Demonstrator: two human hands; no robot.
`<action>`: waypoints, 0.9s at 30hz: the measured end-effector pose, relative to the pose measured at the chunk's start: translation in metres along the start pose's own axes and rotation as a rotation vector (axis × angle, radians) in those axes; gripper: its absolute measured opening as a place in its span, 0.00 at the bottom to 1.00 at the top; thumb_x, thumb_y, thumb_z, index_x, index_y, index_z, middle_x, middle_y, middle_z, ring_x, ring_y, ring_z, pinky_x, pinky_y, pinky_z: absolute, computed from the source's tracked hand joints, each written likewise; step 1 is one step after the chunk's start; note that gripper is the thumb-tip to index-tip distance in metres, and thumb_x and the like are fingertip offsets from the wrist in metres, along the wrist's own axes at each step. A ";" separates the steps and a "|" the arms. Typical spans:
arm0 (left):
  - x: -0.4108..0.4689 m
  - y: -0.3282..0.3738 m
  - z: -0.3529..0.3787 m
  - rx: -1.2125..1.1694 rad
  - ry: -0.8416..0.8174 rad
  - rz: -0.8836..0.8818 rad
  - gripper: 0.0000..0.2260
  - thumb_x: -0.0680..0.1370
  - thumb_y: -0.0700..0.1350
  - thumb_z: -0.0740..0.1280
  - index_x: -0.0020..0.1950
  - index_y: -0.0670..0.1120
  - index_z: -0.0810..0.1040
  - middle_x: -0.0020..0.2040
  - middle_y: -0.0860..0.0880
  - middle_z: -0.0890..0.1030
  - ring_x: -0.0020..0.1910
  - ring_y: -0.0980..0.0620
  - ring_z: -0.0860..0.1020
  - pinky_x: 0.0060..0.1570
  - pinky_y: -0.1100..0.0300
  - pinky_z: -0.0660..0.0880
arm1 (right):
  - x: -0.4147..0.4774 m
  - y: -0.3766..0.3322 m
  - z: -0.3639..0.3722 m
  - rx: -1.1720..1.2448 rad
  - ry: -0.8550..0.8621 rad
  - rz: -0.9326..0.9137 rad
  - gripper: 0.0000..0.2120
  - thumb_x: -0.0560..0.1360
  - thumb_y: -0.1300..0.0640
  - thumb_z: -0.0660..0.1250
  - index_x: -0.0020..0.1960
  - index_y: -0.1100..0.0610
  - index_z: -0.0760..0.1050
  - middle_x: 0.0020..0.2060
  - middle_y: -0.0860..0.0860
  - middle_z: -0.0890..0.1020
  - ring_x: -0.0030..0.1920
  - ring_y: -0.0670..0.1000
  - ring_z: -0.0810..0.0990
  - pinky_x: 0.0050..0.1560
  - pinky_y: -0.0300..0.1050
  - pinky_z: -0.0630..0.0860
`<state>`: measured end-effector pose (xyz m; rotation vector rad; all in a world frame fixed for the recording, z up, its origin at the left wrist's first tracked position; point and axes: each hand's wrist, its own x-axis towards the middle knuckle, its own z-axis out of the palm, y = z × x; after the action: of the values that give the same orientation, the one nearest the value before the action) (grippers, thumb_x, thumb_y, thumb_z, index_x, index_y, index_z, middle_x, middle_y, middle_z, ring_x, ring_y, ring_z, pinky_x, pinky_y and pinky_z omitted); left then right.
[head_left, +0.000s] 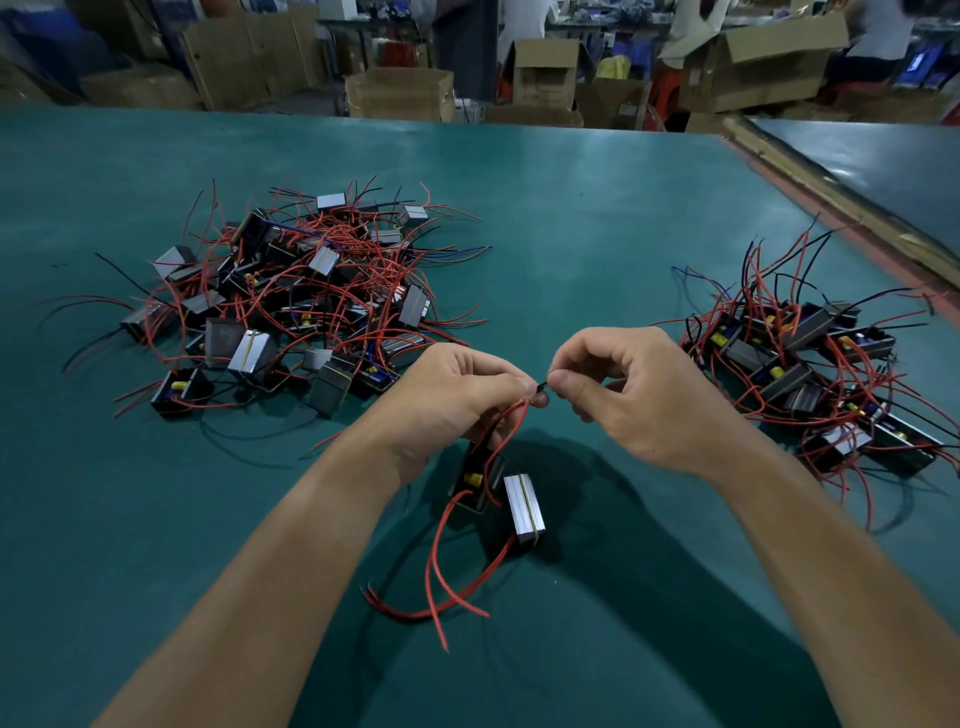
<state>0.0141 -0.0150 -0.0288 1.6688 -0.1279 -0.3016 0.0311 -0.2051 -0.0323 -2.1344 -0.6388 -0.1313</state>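
My left hand (462, 395) pinches red wires (511, 421) above the green table, and a thin black wire end (542, 385) pokes out between the two hands. My right hand (639, 395) pinches that black wire end with thumb and forefinger. Below the hands hangs a small black module with a yellow part (475, 480), joined to a grey laminated transformer block (524, 506). Long red leads (441, 571) trail from them down onto the table.
A big tangled pile of similar modules with red and black wires (291, 301) lies at the left. A second pile (815, 364) lies at the right by the table edge (831, 208). Cardboard boxes (400, 93) and people stand beyond the green table (571, 208).
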 end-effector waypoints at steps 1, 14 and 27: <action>0.000 0.000 0.000 0.001 -0.001 0.008 0.08 0.78 0.37 0.67 0.41 0.39 0.83 0.28 0.47 0.76 0.24 0.56 0.71 0.27 0.67 0.71 | 0.000 -0.001 0.000 -0.002 -0.003 0.005 0.09 0.77 0.59 0.69 0.38 0.51 0.77 0.29 0.41 0.79 0.31 0.42 0.76 0.38 0.36 0.73; 0.000 -0.007 0.008 0.332 0.104 0.327 0.08 0.74 0.38 0.71 0.35 0.43 0.82 0.27 0.51 0.80 0.26 0.58 0.74 0.28 0.62 0.71 | 0.000 -0.010 -0.006 0.514 -0.238 0.595 0.14 0.79 0.61 0.66 0.35 0.56 0.77 0.28 0.50 0.77 0.24 0.45 0.72 0.25 0.36 0.73; 0.001 0.002 0.002 -0.092 0.069 -0.121 0.10 0.77 0.37 0.67 0.36 0.42 0.81 0.24 0.49 0.74 0.21 0.57 0.70 0.24 0.67 0.69 | -0.003 -0.001 0.003 -0.057 0.061 -0.033 0.07 0.73 0.60 0.74 0.40 0.49 0.80 0.29 0.36 0.79 0.27 0.41 0.74 0.31 0.28 0.67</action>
<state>0.0148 -0.0173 -0.0274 1.5966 0.0384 -0.3362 0.0280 -0.2034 -0.0347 -2.1666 -0.6416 -0.2342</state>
